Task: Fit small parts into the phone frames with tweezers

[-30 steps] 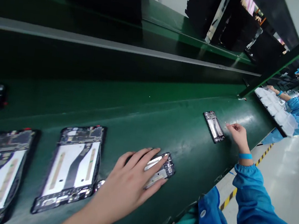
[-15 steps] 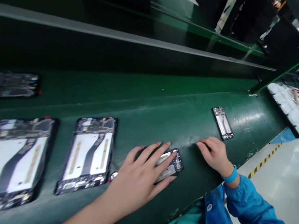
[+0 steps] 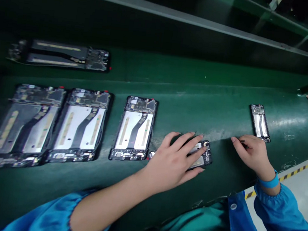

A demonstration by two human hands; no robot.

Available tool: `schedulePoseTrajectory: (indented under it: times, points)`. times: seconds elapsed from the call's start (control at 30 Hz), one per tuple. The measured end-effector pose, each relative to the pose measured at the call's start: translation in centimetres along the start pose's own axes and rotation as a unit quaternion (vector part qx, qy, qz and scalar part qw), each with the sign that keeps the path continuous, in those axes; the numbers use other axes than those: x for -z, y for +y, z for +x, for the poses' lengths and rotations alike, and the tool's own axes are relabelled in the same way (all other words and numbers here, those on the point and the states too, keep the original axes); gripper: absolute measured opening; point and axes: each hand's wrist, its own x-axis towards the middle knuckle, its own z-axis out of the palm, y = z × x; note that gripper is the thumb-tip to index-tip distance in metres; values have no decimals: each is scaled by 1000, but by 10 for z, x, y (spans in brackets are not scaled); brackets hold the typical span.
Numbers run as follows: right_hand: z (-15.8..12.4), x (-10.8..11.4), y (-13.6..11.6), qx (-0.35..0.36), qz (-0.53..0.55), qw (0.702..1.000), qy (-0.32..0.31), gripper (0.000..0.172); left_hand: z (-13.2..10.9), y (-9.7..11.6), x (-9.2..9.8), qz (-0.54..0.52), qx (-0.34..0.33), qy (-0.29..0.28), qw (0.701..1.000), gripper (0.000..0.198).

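Note:
My left hand lies flat, fingers spread, on top of an opened phone body on the green belt; most of that phone is hidden under the hand. My right hand rests on the belt just to the right, fingers curled, pinching a small thin dark part I cannot make out. Another opened phone lies beyond the right hand, apart from it.
Three opened phone bodies lie side by side to the left. One more lies sideways at the back left. A metal rail runs along the back. Floor with yellow-black tape shows at right.
My right hand has drawn back from the far phone toward the phone under my left hand. The view has swung left and down, showing more phones on the left.

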Motion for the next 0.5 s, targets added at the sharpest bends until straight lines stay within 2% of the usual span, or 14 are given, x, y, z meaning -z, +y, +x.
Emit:
schedulePoseTrajectory:
  times: [0.1, 0.2, 0.3, 0.4, 0.5]
  points:
    - [11, -6, -5, 35, -2, 999, -4, 44, 0, 0, -1, 8, 14, 6, 1000, 46]
    - [19, -9, -11, 63, -21, 997, -34, 46, 0, 0, -1, 12, 19, 10, 1000, 48]
    - [25, -13, -19, 42, 77, 995, -54, 45, 0, 0, -1, 2, 22, 0, 1000, 49]
    - [28, -24, -28, 41, 187, 980, -56, 44, 0, 0, -1, -7, 29, -9, 1000, 49]
    - [27, -36, -33, 64, 205, 975, -55, 43, 0, 0, -1, -12, 34, -12, 999, 50]
